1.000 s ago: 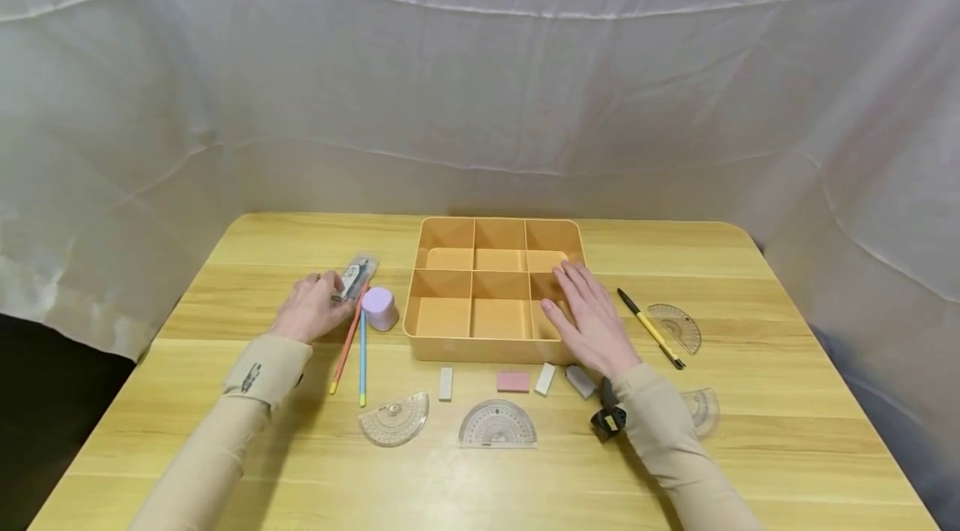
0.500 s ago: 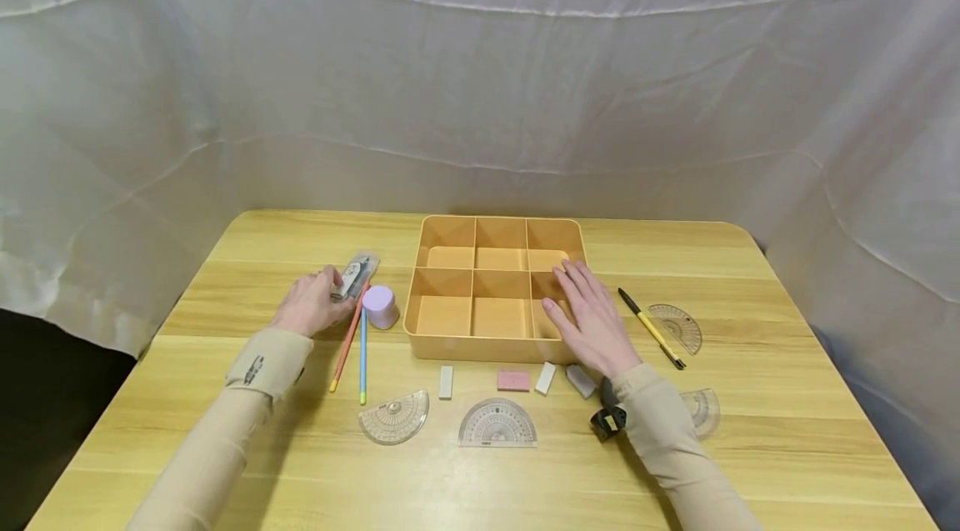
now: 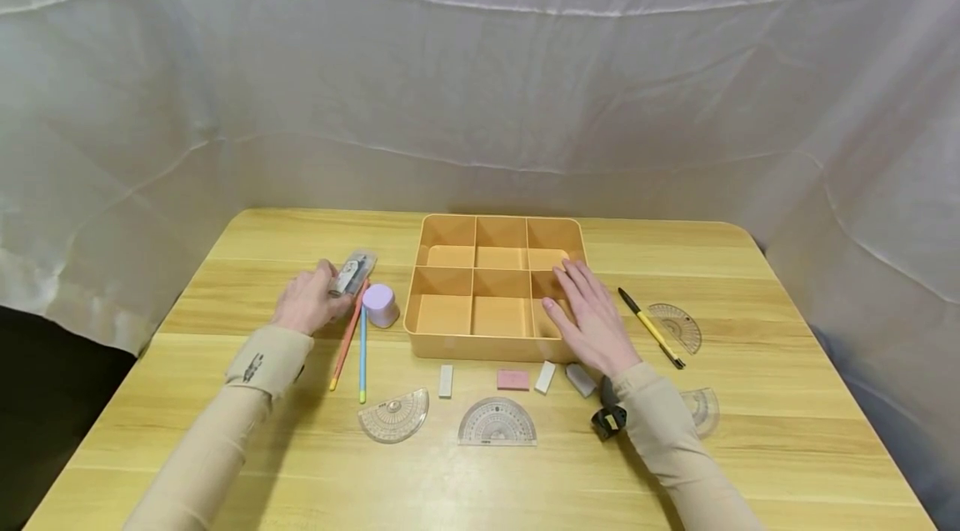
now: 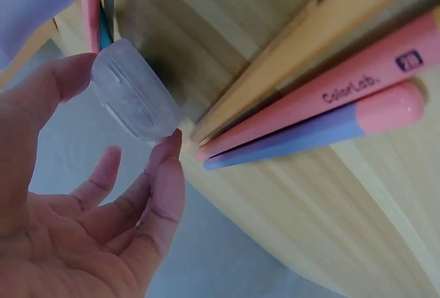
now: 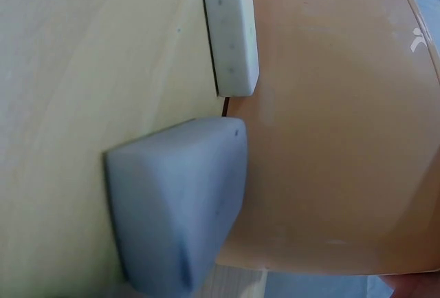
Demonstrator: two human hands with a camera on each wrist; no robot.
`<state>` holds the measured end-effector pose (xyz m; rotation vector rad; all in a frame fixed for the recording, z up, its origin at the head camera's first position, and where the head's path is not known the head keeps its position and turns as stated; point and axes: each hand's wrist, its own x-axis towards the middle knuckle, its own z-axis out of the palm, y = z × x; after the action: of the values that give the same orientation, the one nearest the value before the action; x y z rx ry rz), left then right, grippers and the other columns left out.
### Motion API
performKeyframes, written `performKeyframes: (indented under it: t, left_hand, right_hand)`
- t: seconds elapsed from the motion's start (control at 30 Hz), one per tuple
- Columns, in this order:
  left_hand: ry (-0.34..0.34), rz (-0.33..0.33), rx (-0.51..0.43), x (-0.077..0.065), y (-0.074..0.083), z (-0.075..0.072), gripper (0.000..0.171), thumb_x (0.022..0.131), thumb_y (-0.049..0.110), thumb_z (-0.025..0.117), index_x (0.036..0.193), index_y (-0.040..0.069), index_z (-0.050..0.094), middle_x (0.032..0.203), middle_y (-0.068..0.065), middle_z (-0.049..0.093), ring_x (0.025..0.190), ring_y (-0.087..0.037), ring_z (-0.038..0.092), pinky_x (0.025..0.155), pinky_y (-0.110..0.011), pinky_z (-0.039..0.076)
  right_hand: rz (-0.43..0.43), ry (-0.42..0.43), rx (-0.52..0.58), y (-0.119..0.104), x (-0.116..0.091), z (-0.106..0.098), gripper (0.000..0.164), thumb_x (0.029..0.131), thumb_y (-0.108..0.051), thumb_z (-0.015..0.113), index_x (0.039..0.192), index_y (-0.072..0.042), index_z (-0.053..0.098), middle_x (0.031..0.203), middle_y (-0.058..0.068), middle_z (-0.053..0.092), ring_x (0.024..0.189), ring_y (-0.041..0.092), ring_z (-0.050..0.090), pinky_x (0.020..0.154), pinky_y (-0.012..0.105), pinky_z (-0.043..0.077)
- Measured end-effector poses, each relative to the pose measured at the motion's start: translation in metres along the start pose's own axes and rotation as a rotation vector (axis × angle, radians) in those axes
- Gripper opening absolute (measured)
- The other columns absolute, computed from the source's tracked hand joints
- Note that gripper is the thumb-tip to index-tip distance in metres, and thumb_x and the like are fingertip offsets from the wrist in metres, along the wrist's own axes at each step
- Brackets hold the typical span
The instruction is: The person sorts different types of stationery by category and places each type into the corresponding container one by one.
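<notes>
Left hand point(image 3: 303, 303) pinches the clear, rectangular plastic case point(image 3: 352, 273), left of the orange, six-compartment plastic tray point(image 3: 487, 348). Judged light, stiff, slightly slippery; best held across its width. Right hand point(image 3: 594, 320): fingers extended, at tray's right edge.

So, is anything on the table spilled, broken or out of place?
Nothing looks spilled or broken. Mildly askew: the leftmost protractor lies turned at an angle, while the central protractor sits square to the orange tray, and a white eraser slants beside the straight pink eraser.
</notes>
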<state>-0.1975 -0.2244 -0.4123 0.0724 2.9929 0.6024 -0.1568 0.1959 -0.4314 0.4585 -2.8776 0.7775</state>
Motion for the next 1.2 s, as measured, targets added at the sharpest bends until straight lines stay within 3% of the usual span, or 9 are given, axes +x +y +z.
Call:
performKeyframes:
  t: [0.23,0.5,0.7,0.87,0.97,1.2]
  left_hand:
    - [0.036,-0.017,-0.007,-0.002,0.001,-0.004,0.056,0.088,0.02,0.071,0.128,-0.01,0.046,0.104,-0.038,0.064,0.079,-0.039,0.064,0.061,-0.04,0.052]
    - [0.01,-0.048,-0.06,-0.002,0.002,-0.014,0.061,0.089,0.018,0.069,0.134,-0.013,0.042,0.11,-0.042,0.062,0.079,-0.04,0.065,0.058,-0.036,0.053]
    - [0.067,0.029,-0.118,-0.002,0.01,-0.031,0.059,0.09,0.017,0.07,0.134,-0.013,0.043,0.107,-0.041,0.065,0.072,-0.034,0.064,0.054,-0.032,0.049]
    - [0.069,0.115,-0.148,0.002,0.035,-0.047,0.058,0.093,0.015,0.068,0.137,-0.011,0.042,0.11,-0.038,0.066,0.078,-0.032,0.064,0.057,-0.03,0.048]
    - [0.065,0.169,-0.095,0.005,0.058,-0.051,0.055,0.093,0.014,0.068,0.137,-0.01,0.044,0.113,-0.037,0.066,0.083,-0.036,0.066,0.059,-0.032,0.05]
    - [0.0,0.241,0.012,0.013,0.107,-0.048,0.033,0.091,0.011,0.071,0.116,-0.007,0.061,0.109,-0.03,0.069,0.082,-0.035,0.068,0.062,-0.035,0.054]
  right_hand:
    - [0.0,-0.002,0.001,0.0,0.0,0.0,0.064,0.105,-0.041,0.044,0.157,-0.005,0.034,0.168,0.015,0.024,0.157,0.037,0.015,0.125,0.06,0.015]
    - [-0.002,0.002,0.005,-0.001,-0.001,0.001,0.064,0.105,-0.04,0.045,0.156,-0.004,0.034,0.168,0.015,0.024,0.157,0.036,0.016,0.125,0.06,0.016]
    - [0.002,0.003,0.003,0.0,0.0,0.0,0.064,0.105,-0.041,0.045,0.157,-0.005,0.034,0.168,0.014,0.024,0.157,0.036,0.016,0.125,0.06,0.016]
    - [0.009,0.0,-0.004,0.002,-0.001,-0.001,0.064,0.105,-0.041,0.044,0.157,-0.005,0.033,0.168,0.015,0.023,0.157,0.037,0.016,0.126,0.059,0.016]
    - [0.01,0.002,-0.011,0.004,-0.001,-0.001,0.064,0.105,-0.04,0.045,0.157,-0.005,0.032,0.167,0.016,0.024,0.156,0.038,0.016,0.125,0.059,0.016]
    - [0.012,-0.001,-0.003,0.004,-0.002,0.0,0.064,0.105,-0.04,0.045,0.157,-0.004,0.034,0.167,0.016,0.025,0.156,0.038,0.017,0.125,0.059,0.016]
